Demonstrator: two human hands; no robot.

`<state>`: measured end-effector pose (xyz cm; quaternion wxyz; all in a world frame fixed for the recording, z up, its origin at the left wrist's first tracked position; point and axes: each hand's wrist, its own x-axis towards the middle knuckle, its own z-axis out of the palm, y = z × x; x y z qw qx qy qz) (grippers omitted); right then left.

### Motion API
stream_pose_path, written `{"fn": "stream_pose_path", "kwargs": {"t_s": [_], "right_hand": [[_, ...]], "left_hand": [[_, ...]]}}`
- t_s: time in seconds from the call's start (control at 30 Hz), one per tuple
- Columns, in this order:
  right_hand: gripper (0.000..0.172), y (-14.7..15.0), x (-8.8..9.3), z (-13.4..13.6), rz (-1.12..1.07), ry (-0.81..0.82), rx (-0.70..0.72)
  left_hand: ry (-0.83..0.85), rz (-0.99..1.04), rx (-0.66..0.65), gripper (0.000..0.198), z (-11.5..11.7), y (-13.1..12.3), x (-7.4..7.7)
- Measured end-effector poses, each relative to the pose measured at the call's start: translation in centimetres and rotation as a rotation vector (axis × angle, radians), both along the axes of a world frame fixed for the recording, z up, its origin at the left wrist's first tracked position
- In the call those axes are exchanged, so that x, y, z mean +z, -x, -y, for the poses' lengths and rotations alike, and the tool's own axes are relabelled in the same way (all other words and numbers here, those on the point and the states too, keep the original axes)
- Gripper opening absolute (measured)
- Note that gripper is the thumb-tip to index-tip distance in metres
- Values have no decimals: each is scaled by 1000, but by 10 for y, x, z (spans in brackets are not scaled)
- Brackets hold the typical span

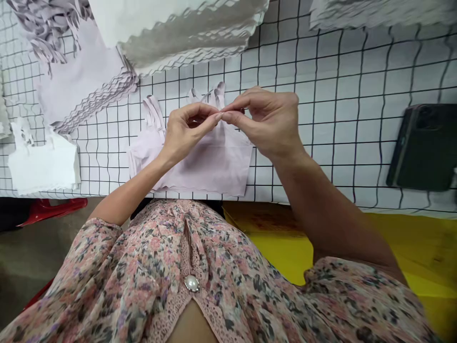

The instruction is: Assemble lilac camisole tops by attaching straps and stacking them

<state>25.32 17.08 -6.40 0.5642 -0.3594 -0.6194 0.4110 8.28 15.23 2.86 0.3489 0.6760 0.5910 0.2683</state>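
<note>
A pale pink strappy bra top [214,166] lies on the checked tablecloth in front of me, with other layers of the same pink cloth showing at its left side. Over its upper edge, my left hand [189,128] and my right hand [267,121] meet fingertip to fingertip. Both are closed in a pinch, thumbs against forefingers. Whatever sits between the fingertips is too small to make out. Loose pink straps [154,112] stand up beside my left hand, and more straps [217,95] rise just behind the fingertips.
Stacks of wavy-edged white fabric [185,43] and lilac tops [82,81] lie at the back left. A small white top [44,159] rests at far left. On the right is a dark phone [424,147]. More pale fabric [382,14] lies at the back right.
</note>
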Motion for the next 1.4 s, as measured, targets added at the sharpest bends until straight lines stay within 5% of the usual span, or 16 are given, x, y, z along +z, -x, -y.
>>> {"fn": "stream_pose_path", "kwargs": {"t_s": [0.13,0.27,0.4,0.8,1.4], "right_hand": [[14,-3,-4,7,-12,36,29],[10,-15,-13,5,196,-25,174],[13,-17,-25,-2,419,-83,255],[30,-6,-33,-13,633,-265,475],[38,-6,-23,-18,689,-330,523]], "left_hand": [[-80,-72,-71,23,9,12,-17],[-105,-448,-209,12,23,25,-26],[-76,-682,-201,14,29,28,-33],[-27,-651,-276,16,28,33,-41],[-39,-622,-304,23,26,37,-46]]}}
